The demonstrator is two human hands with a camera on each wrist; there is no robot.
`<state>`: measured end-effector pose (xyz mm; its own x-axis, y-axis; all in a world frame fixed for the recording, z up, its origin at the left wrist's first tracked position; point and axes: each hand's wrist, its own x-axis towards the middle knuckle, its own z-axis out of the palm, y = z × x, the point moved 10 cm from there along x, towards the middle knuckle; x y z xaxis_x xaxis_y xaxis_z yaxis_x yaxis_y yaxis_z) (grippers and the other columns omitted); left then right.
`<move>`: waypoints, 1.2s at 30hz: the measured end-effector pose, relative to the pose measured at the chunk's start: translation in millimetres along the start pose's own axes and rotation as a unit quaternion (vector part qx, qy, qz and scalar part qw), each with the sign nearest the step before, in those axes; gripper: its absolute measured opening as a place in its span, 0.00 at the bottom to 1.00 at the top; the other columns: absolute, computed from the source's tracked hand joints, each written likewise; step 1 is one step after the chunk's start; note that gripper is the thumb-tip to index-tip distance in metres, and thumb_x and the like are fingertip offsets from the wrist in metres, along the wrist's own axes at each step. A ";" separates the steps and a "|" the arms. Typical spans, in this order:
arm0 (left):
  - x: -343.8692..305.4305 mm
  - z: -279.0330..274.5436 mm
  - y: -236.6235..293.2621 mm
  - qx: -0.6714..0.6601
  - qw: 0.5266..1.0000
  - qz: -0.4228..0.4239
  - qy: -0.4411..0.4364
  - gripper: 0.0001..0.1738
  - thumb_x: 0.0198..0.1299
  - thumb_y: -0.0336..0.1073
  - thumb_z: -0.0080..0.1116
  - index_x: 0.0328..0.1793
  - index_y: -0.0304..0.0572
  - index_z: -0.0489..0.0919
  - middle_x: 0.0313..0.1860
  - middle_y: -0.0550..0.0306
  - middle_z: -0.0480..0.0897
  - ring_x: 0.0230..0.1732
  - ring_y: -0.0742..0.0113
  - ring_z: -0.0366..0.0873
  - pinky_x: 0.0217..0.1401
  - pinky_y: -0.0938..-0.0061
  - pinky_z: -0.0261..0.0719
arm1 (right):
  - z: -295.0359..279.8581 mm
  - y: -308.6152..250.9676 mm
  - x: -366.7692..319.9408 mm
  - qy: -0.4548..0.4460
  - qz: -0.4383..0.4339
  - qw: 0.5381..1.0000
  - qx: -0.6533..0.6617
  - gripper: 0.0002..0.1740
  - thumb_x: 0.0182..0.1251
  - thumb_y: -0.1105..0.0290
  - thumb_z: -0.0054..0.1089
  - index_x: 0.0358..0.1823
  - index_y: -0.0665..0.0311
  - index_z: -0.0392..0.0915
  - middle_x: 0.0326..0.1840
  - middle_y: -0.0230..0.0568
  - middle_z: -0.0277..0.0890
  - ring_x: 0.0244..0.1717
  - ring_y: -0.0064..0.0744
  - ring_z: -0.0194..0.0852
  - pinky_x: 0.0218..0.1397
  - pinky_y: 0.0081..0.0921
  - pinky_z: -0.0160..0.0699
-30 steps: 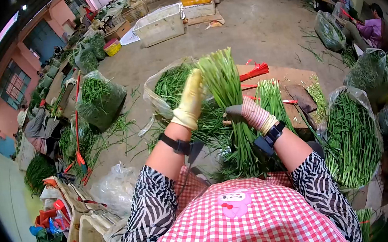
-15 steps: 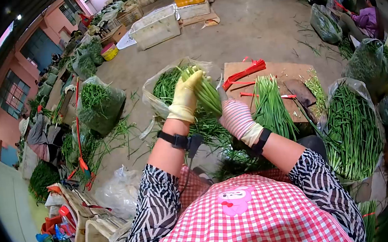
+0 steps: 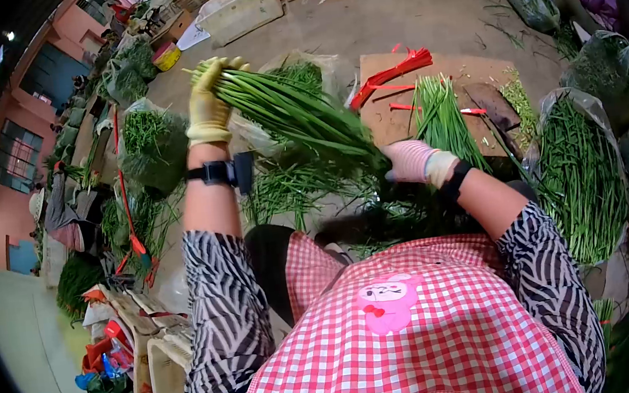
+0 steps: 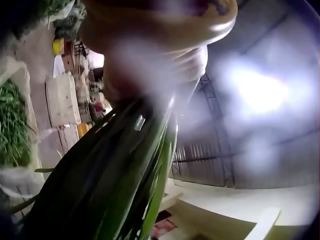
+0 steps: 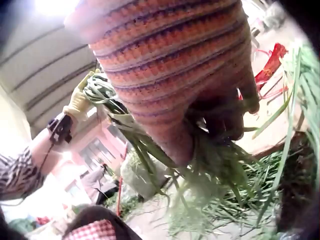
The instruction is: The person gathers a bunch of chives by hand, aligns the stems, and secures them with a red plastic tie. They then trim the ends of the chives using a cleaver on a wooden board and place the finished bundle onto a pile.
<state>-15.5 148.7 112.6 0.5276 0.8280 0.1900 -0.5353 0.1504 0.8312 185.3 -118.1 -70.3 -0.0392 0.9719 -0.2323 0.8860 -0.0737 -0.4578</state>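
Note:
A bunch of green chives [image 3: 298, 117] stretches diagonally between my two hands in the head view. My left hand [image 3: 208, 104], in a yellow glove, grips its pale stem end, raised at the upper left. At the lower right, my right hand [image 3: 413, 160] in a striped glove has its fingers curled round the leafy tips; loose leaves [image 5: 215, 185] spill beneath it in the right wrist view. Dark green leaves [image 4: 115, 180] fan out from the left glove in the left wrist view. Another pile of chives [image 3: 441, 116] lies on a wooden board [image 3: 379, 115] beyond the right hand.
Red ties [image 3: 394, 75] lie on the board, with chopped stem bits [image 3: 522, 95] at its right. An open plastic bag [image 3: 331, 70] of greens stands ahead, a full bag of chives [image 3: 580, 182] at right. Loose leaves [image 3: 290, 187] litter the floor. A white crate [image 3: 239, 11] stands farther off.
My left hand has swung up and left with the stem end, and my right hand has moved down along the bunch to its leafy tips. The bunch now lies stretched out diagonally.

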 end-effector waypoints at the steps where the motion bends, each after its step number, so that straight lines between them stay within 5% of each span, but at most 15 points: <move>1: 8.6 -30.4 15.5 0.044 0.998 0.002 0.044 0.07 0.74 0.34 0.63 0.50 0.39 0.82 0.49 0.43 0.89 0.52 0.48 0.88 0.65 0.48 0.87 | 7.1 9.4 -8.3 -0.045 0.001 0.998 -0.053 0.35 0.62 0.58 0.69 0.69 0.66 0.78 0.54 0.66 0.85 0.57 0.64 0.84 0.62 0.47 0.84; 4: 15.1 -47.9 68.4 -0.001 0.997 0.069 -0.035 0.08 0.75 0.35 0.61 0.50 0.38 0.83 0.48 0.45 0.88 0.55 0.44 0.87 0.66 0.44 0.86 | -17.0 27.9 -23.0 0.041 -0.027 0.997 0.064 0.33 0.63 0.58 0.68 0.69 0.64 0.79 0.54 0.64 0.86 0.58 0.61 0.85 0.64 0.45 0.83; 5: 18.8 -73.2 77.4 0.048 0.996 0.040 0.058 0.08 0.76 0.35 0.61 0.51 0.38 0.83 0.47 0.47 0.88 0.55 0.44 0.87 0.67 0.43 0.85 | -27.1 28.8 -25.9 0.047 -0.030 0.995 0.083 0.31 0.66 0.58 0.66 0.69 0.64 0.79 0.55 0.63 0.86 0.58 0.60 0.85 0.64 0.44 0.83; 8: 17.6 -70.3 111.8 0.073 0.993 0.093 -0.001 0.09 0.75 0.35 0.61 0.50 0.36 0.83 0.47 0.47 0.88 0.57 0.45 0.87 0.69 0.42 0.85 | -46.2 37.0 -29.2 0.070 -0.036 0.989 0.128 0.29 0.71 0.58 0.65 0.69 0.65 0.79 0.54 0.61 0.87 0.56 0.56 0.87 0.62 0.42 0.85; 11: 22.1 -106.5 131.2 0.027 0.992 0.085 0.089 0.08 0.74 0.32 0.62 0.51 0.33 0.84 0.48 0.46 0.88 0.57 0.44 0.88 0.70 0.39 0.84 | -52.6 41.3 -29.6 0.073 -0.027 0.981 0.176 0.28 0.71 0.60 0.65 0.70 0.65 0.79 0.53 0.59 0.88 0.54 0.52 0.89 0.59 0.39 0.86; 16: 18.3 -119.4 162.2 -0.011 0.994 0.091 0.053 0.11 0.75 0.34 0.61 0.47 0.31 0.85 0.49 0.42 0.88 0.58 0.45 0.85 0.75 0.35 0.78 | -82.0 36.5 -42.9 0.106 -0.055 0.973 0.199 0.27 0.72 0.61 0.66 0.68 0.65 0.79 0.55 0.56 0.88 0.52 0.47 0.89 0.58 0.37 0.87; 19: 17.1 -129.3 174.5 0.009 0.989 0.110 0.103 0.11 0.76 0.34 0.59 0.50 0.32 0.84 0.51 0.42 0.88 0.59 0.43 0.84 0.72 0.42 0.81 | -98.0 41.4 -45.5 0.131 -0.054 0.963 0.229 0.27 0.73 0.63 0.64 0.71 0.63 0.78 0.58 0.52 0.88 0.56 0.44 0.89 0.62 0.34 0.86; 20: 15.5 -130.7 175.0 -0.009 0.986 0.112 0.125 0.10 0.76 0.33 0.59 0.52 0.32 0.84 0.53 0.41 0.88 0.59 0.43 0.84 0.70 0.44 0.82 | -97.9 42.0 -49.5 0.096 -0.006 0.959 0.266 0.25 0.76 0.67 0.63 0.72 0.66 0.78 0.61 0.45 0.88 0.62 0.32 0.85 0.66 0.28 0.82; 21: 15.7 -127.5 174.2 -0.003 0.986 0.104 0.131 0.09 0.75 0.32 0.60 0.52 0.33 0.84 0.55 0.40 0.88 0.60 0.42 0.84 0.70 0.44 0.82 | -101.6 41.4 -49.1 0.121 -0.008 0.958 0.260 0.22 0.76 0.67 0.64 0.67 0.67 0.82 0.56 0.45 0.89 0.58 0.30 0.87 0.63 0.27 0.84; 24: 25.4 -125.3 168.6 -0.023 0.983 0.115 0.142 0.09 0.73 0.32 0.62 0.53 0.32 0.84 0.58 0.37 0.87 0.62 0.41 0.84 0.70 0.46 0.82 | -104.3 17.0 -46.3 0.128 -0.009 0.918 0.374 0.18 0.75 0.66 0.63 0.59 0.68 0.87 0.44 0.43 0.92 0.46 0.28 0.90 0.53 0.26 0.89; 28: 21.0 -78.8 137.1 0.030 0.986 0.084 0.141 0.09 0.72 0.32 0.62 0.50 0.33 0.84 0.54 0.38 0.88 0.57 0.40 0.86 0.68 0.45 0.81 | -114.9 -52.5 -30.5 0.113 -0.091 0.852 0.503 0.19 0.79 0.61 0.62 0.60 0.68 0.85 0.46 0.38 0.91 0.46 0.26 0.88 0.54 0.25 0.87; 29: 26.1 -78.3 125.9 -0.001 0.987 0.070 0.145 0.11 0.74 0.33 0.61 0.55 0.33 0.83 0.59 0.37 0.87 0.60 0.41 0.84 0.71 0.46 0.79 | -116.1 -69.1 -22.6 0.098 -0.092 0.840 0.525 0.20 0.80 0.60 0.62 0.62 0.69 0.84 0.47 0.38 0.91 0.47 0.26 0.88 0.54 0.25 0.87; 33: 34.7 -58.1 93.6 -0.031 0.995 0.045 0.085 0.08 0.74 0.33 0.61 0.47 0.33 0.83 0.47 0.45 0.88 0.54 0.42 0.87 0.64 0.45 0.83 | -85.5 -100.3 42.1 0.001 -0.047 0.835 0.549 0.28 0.80 0.47 0.60 0.62 0.66 0.83 0.46 0.36 0.90 0.40 0.25 0.85 0.49 0.28 0.86; 35: 34.4 -48.8 74.9 -0.022 0.996 0.022 0.084 0.08 0.74 0.33 0.61 0.48 0.34 0.83 0.46 0.46 0.88 0.54 0.42 0.87 0.64 0.45 0.83 | -103.8 -132.9 25.1 0.000 -0.035 0.857 0.513 0.19 0.79 0.58 0.61 0.57 0.66 0.85 0.45 0.35 0.89 0.38 0.21 0.84 0.43 0.20 0.82; 36: 29.8 -44.8 67.4 -0.020 0.995 0.020 0.092 0.07 0.73 0.32 0.62 0.49 0.35 0.83 0.45 0.46 0.88 0.54 0.41 0.87 0.63 0.44 0.84 | -105.0 -134.4 39.5 0.039 -0.070 0.875 0.477 0.19 0.77 0.59 0.64 0.56 0.68 0.86 0.42 0.35 0.89 0.37 0.23 0.85 0.43 0.24 0.84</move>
<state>-65.4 207.7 150.9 0.3767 0.9184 0.1211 -0.5820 0.1330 0.8022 113.2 -46.3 72.2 -0.0513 0.9959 -0.0745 0.0847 -0.0700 -0.9939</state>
